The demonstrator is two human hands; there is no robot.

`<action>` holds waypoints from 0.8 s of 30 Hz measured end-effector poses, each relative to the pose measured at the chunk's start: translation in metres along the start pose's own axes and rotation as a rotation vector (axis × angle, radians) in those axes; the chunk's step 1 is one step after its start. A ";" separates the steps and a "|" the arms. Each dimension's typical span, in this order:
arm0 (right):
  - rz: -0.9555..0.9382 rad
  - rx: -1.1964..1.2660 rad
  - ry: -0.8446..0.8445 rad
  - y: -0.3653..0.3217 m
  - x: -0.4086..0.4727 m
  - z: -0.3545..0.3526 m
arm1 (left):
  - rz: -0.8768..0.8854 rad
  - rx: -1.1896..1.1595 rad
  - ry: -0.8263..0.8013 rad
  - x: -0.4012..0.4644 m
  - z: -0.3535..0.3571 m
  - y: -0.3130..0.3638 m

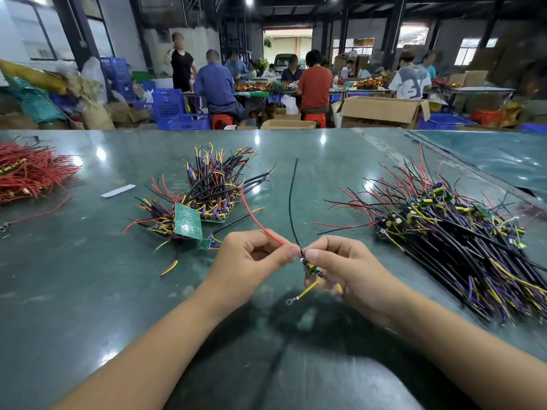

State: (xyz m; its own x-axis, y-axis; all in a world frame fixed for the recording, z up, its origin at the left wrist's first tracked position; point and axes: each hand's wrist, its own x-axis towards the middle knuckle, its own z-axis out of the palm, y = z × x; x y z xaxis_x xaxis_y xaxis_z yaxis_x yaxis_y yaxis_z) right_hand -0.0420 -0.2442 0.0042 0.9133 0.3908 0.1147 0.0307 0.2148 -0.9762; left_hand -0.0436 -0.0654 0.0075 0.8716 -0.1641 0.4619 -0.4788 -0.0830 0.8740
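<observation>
Both my hands meet above the green table (88, 291) at the middle. My left hand (251, 261) pinches a red wire (256, 220) that arcs up and left. My right hand (346, 267) pinches a small circuit board (310, 269) with wires on it. A black wire (291, 202) rises from the board, and a yellow wire with a ring terminal (302, 294) hangs below it. The fingertips of the two hands nearly touch at the board's top.
A pile of wired boards (461, 232) lies right of my hands. Green panels with wire bundles (207, 196) sit at left centre, a red wire heap (29, 173) at far left, and a white strip (117, 191) between. People work at tables beyond the far edge.
</observation>
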 end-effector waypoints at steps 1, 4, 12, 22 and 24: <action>-0.003 -0.014 -0.018 0.000 0.000 0.001 | -0.009 0.037 -0.032 -0.001 -0.001 0.000; -0.002 -0.077 -0.066 0.001 -0.001 0.003 | 0.016 0.248 -0.243 -0.003 -0.003 -0.001; 0.025 -0.101 -0.076 -0.001 0.000 0.003 | 0.048 0.322 -0.083 -0.001 -0.003 -0.002; 0.050 -0.141 -0.134 -0.002 0.000 0.003 | -0.059 -0.155 0.432 0.017 -0.008 0.000; 0.055 -0.181 -0.163 -0.002 -0.001 0.003 | -0.076 -0.234 0.539 0.021 -0.014 0.000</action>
State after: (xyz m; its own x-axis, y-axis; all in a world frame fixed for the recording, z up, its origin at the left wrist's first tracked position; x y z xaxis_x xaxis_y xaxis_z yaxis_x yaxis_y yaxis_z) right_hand -0.0441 -0.2424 0.0064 0.8384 0.5399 0.0747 0.0686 0.0315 -0.9971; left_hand -0.0238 -0.0555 0.0190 0.8624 0.3614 0.3544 -0.4300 0.1537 0.8896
